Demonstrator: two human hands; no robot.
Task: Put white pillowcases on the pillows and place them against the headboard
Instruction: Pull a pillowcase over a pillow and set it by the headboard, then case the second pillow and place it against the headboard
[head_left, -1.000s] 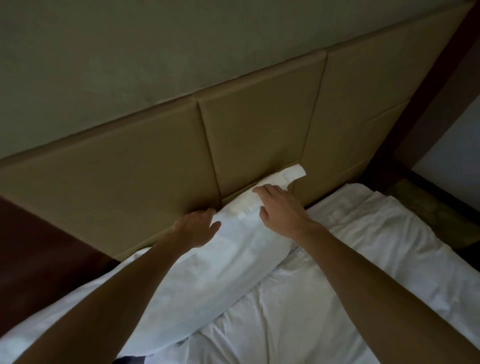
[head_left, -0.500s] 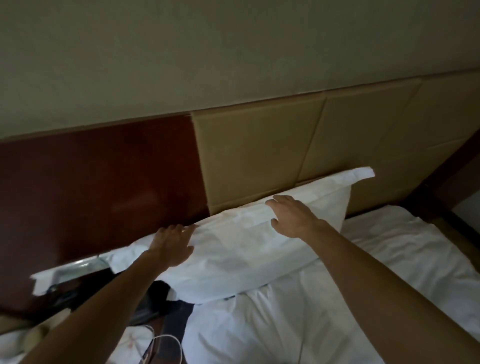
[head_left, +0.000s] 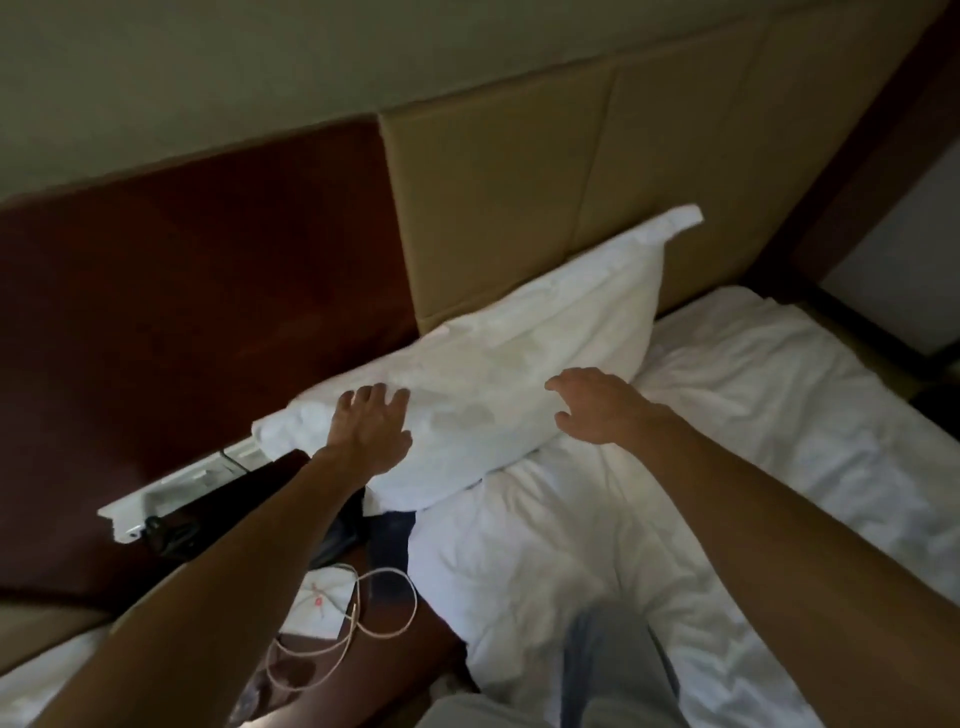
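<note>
Near left: cable (head_left: 363, 618) looped on nightstand (head_left: 400, 660) | Your left hand (head_left: 371, 431): fingers spread, flat on pillow (head_left: 519, 358) left end, gripping nothing | Your right hand (head_left: 597, 408): fingers apart, loosely bent at pillow's near edge, contact unclear | Pillow: cased white, on bed (head_left: 753, 415), far edge against headboard (head_left: 493, 208).

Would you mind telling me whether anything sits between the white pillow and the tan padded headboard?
Nothing visible does: the white cased pillow leans with its upper edge against the tan padded headboard. Its left end overhangs the white-sheeted bed, in front of the dark red-brown wooden panel.
</note>
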